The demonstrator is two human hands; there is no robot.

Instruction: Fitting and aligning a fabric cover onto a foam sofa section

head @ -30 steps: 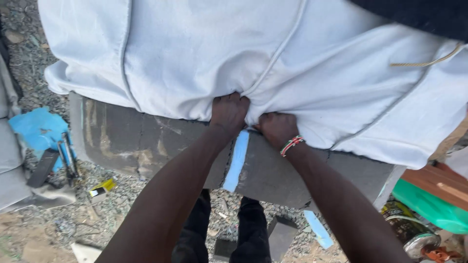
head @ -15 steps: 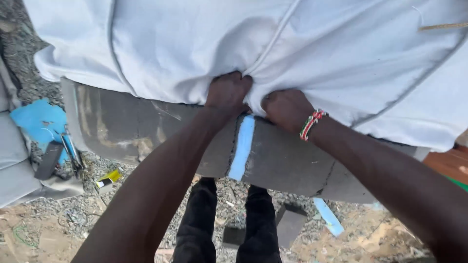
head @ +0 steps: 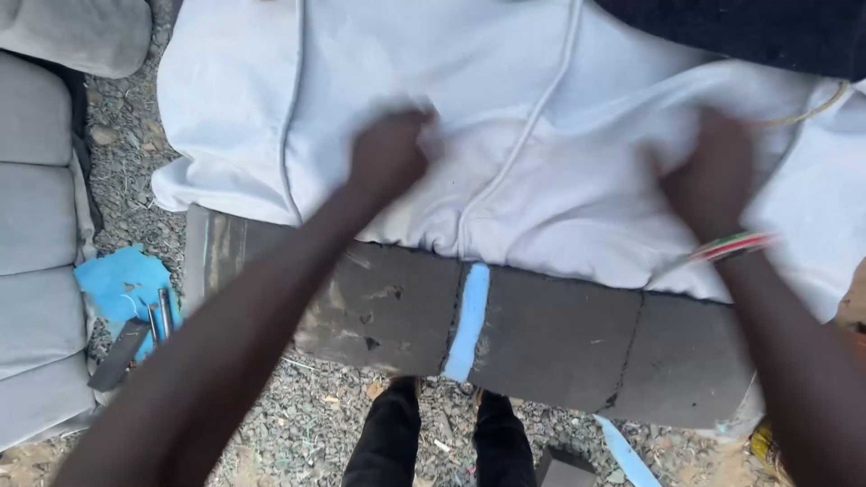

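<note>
Here the white fabric cover (head: 505,117) lies spread over the top of a dark grey foam block (head: 559,338), filling the view from 10 o'clock to 3 o'clock. 2 raised seams run down the cover, 1 at 11 o'clock, 1 near 12 o'clock bending toward centre.

The left hand (head: 390,155) sits on the cover just left of centre, at about 11 o'clock; fingers look curled into the cloth, which bunches beside them. Blur prevents telling whether it is pinching a fold or only pressing. The right hand (head: 713,171) rests on the cover at 2 o'clock, fingers bent down into the fabric; grip likewise cannot be told through the blur. A striped bead bracelet (head: 732,245) in red, green and white circles that wrist. The hands are well apart.

The foam block's front face shows below the cover's hem, from 8 o'clock to 4 o'clock, with a light blue vertical strip (head: 469,320) near centre and a dark seam to its right.

At 9 o'clock, a blue cloth (head: 117,281) lies on the gravel ground (head: 298,424) with metal tools (head: 161,316) on it, beside grey seat cushions (head: 36,271). The person's dark trousers (head: 433,442) show at 6 o'clock. No labels or packages are legible.
</note>
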